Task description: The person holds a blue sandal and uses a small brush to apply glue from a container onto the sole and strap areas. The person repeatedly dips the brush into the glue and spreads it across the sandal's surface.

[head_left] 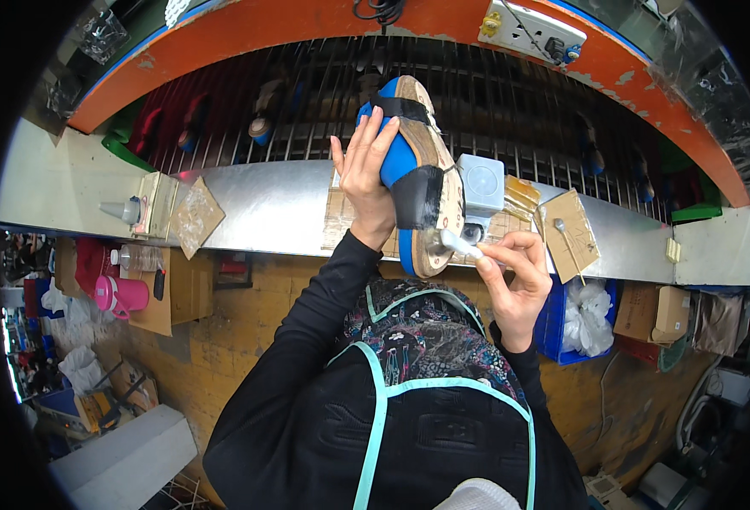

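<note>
The right hand [518,279] pinches a white stick [462,245] against the near end of the shoe [417,194], which the left hand [366,177] clasps over the bench [277,204], looking light, stiff and best held by its blue side.

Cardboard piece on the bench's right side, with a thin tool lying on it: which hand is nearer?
Right. The right hand is just left of the cardboard piece; the left hand is farther left, beyond the shoe.
</note>
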Available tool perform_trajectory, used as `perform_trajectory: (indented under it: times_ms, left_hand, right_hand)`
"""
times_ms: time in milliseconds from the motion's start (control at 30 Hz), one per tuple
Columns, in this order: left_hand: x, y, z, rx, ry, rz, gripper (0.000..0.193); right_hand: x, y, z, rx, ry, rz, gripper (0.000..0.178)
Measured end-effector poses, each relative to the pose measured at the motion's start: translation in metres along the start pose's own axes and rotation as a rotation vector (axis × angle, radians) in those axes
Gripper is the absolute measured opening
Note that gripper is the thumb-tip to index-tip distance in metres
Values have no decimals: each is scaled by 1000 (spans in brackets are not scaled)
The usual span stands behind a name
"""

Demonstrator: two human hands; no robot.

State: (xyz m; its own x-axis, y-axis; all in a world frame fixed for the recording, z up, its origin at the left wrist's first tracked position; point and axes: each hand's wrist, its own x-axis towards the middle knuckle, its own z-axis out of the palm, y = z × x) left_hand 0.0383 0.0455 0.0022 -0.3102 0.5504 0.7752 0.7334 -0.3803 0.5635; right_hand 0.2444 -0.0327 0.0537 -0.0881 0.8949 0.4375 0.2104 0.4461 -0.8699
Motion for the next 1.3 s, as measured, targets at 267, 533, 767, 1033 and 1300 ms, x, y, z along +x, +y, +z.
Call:
perform_trajectory:
  times_ms: [267,533,767,1033,1300]
  left_hand:
    - [-1,4,7,21,-20,-29,52]
    - [-1,5,7,12,-6,-23,53]
    - [-2,7,6,17,-106,-103,58]
    - [-1,21,-6,-61,-336,-216,45]
    - [5,19,-16,-174,-632,-391,57]
  right_hand:
    - [-6,-3,-3,27,27,84,15]
    - [4,-2,0,-188,144,-94,18]
    - [11,10,1,-50,57,-143,20]
    - [34,17,-7,-63,-7,-236,20]
    - [61,15,-10,-97,-78,-297,19]
